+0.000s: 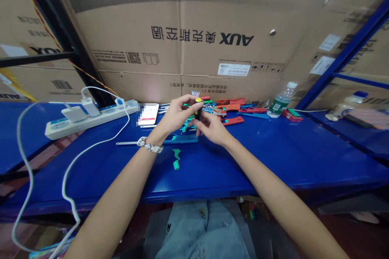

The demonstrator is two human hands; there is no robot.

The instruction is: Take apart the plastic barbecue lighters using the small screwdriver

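My left hand [178, 114] is closed round a short yellow-and-black screwdriver [198, 100], held upright with its yellow end on top. My right hand [212, 128] meets it from the right, fingers pinched near the lower end; what they grip is hidden. Below my hands lies a blue long-necked lighter [184, 139] with a metal tube, partly behind my left wrist. Closer to the table's front edge rests a loose green plastic part [176, 160]. Behind and between the hands are more green plastic parts [189, 125], partly covered.
Red and orange lighter casings [232, 120] lie in a pile behind my right hand. A phone [148, 114] and a white power strip [91, 119] with cables are on the left. A water bottle [281, 101] stands at right on the blue table [273, 153]. Cardboard [197, 4] rises behind.
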